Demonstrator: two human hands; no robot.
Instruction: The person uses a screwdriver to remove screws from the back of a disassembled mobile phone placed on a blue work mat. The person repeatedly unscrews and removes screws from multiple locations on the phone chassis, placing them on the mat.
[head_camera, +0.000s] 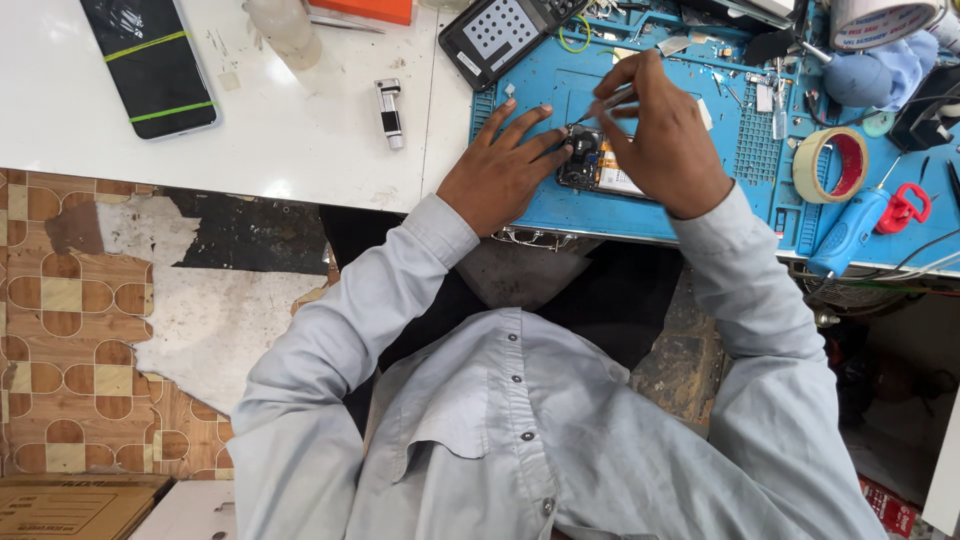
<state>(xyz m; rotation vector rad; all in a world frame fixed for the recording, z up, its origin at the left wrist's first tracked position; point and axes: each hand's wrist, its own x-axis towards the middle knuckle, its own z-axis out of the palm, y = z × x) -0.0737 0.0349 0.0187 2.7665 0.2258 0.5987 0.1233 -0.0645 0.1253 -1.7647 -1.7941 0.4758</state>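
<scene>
- Opened phone (592, 168) lies on the blue mat (700, 215), at 12 o'clock from the person.
- Left hand (497, 170), fingers spread, braces it; keep pressure steady.
- Right hand (665, 135) pinches tweezers (600, 105); keep tips low and slow.

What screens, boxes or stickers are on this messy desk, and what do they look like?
Phone: top left on the white table, flat, black dark screen, two green tape strips.
Device: top middle, black frame, pale panel with a dot grid.
Cardboard box: bottom left on the floor, brown, printed top.
Tape roll: top right, white with printed band.
</scene>
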